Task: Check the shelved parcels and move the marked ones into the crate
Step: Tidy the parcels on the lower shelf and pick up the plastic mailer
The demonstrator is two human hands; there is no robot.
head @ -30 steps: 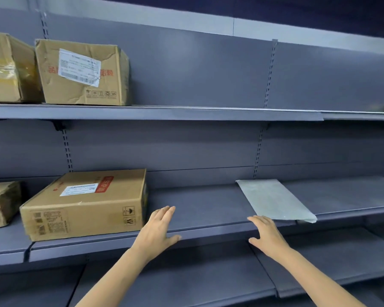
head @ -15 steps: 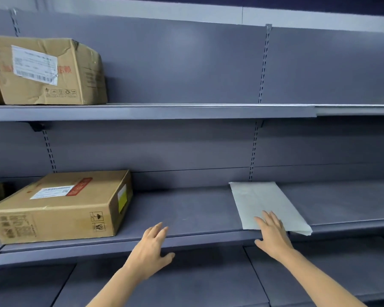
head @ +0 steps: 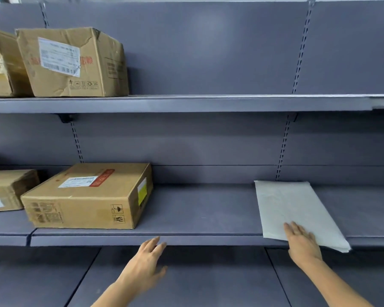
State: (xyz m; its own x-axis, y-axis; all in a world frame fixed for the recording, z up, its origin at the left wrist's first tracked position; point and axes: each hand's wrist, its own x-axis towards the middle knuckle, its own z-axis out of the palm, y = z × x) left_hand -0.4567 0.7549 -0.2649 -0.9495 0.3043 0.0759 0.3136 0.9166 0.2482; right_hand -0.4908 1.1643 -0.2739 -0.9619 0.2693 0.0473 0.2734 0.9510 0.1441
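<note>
A flat white mailer (head: pixel 288 209) lies on the middle shelf (head: pixel 200 218) at the right, its near corner overhanging the shelf edge. My right hand (head: pixel 302 242) rests flat on its near end, fingers spread, not closed around it. My left hand (head: pixel 145 262) hovers open below the shelf's front edge, holding nothing. A brown carton (head: pixel 91 196) with a white label, red sticker and yellow-green tag sits on the middle shelf at the left. A dented carton (head: pixel 73 63) with a white label stands on the top shelf (head: pixel 208 104). No crate is in view.
Another carton (head: pixel 2 63) stands at the top left and a smaller one (head: pixel 7 189) at the far left of the middle shelf. A lower shelf (head: pixel 208 280) runs under my hands. Grey back panels close off the rear.
My right hand has moved forward onto the near end of the white mailer. My left hand has sunk slightly below the shelf edge. The view has shifted.
</note>
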